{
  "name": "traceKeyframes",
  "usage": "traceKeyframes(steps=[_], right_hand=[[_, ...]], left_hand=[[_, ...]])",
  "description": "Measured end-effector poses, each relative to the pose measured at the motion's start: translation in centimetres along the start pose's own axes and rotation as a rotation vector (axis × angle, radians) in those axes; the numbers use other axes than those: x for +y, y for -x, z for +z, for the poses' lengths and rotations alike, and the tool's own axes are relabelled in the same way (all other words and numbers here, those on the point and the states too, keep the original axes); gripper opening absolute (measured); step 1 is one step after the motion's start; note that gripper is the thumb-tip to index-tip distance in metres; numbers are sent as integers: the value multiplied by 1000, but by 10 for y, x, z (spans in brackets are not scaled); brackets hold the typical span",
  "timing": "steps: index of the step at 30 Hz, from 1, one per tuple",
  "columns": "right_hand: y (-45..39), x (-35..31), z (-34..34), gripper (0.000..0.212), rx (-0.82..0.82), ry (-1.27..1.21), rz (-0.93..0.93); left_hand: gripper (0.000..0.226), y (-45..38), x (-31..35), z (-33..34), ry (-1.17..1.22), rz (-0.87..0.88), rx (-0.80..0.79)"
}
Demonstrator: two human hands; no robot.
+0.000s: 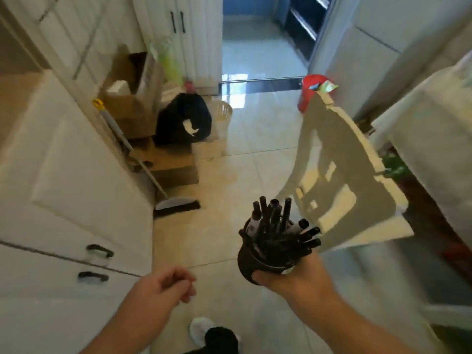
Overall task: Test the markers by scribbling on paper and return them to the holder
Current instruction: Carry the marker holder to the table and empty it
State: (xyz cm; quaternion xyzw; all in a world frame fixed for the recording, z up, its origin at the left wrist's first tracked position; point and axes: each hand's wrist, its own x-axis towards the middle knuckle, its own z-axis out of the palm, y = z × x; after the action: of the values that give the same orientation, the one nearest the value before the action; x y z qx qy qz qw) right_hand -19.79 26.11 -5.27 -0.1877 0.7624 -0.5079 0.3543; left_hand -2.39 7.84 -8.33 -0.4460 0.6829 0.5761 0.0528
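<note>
While the right hand grips the black holder from below, fingers curled round its base, the person stands on a tiled floor with no paper laid out yet. Markers, all dark, fan out of the holder toward 12 and 2 o'clock; several lean past the rim. Left hand hangs at 9 o'clock of the holder, well apart, fingers loosely curled, holding nothing. A pale sheet-like board stands just past the holder at 1 o'clock; motion blur is heavy, so I cannot tell whether it is the test paper, or whether the right hand also carries it. Judgement: the step in hand is carrying the holder to a work surface. To do it well, keep the holder upright and level, since the leaning markers look likely to slide out if it tips toward 2 o'clock; the free left hand could steady the bundle. Room: open floor runs toward 12 o'clock to a doorway. White cabinets close in at 9 o'clock, with a broom and cardboard boxes at their foot near 10 o'clock; a white-covered edge crowds 3 o'clock. A red bucket sits by the doorway at 1 o'clock. Clearest lane is straight ahead.
</note>
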Motion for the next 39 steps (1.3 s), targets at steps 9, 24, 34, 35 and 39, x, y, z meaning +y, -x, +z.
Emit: traceKeyframes(steps=[9, 24, 34, 35, 39], right_hand=[[160, 76, -129, 66, 370, -249, -35], [291, 157, -288, 60, 982, -477, 99], [245, 180, -414, 70, 1119, -433, 184], [239, 180, -425, 69, 1126, -424, 188], [220, 182, -468, 66, 1131, -433, 226]], left_hand=[[25, 56, 51, 159, -128, 194, -233], [18, 95, 135, 388, -305, 374, -659], [15, 22, 238, 523, -397, 444, -847], [17, 14, 248, 535, -422, 460, -857], [19, -6, 287, 575, -491, 502, -889]])
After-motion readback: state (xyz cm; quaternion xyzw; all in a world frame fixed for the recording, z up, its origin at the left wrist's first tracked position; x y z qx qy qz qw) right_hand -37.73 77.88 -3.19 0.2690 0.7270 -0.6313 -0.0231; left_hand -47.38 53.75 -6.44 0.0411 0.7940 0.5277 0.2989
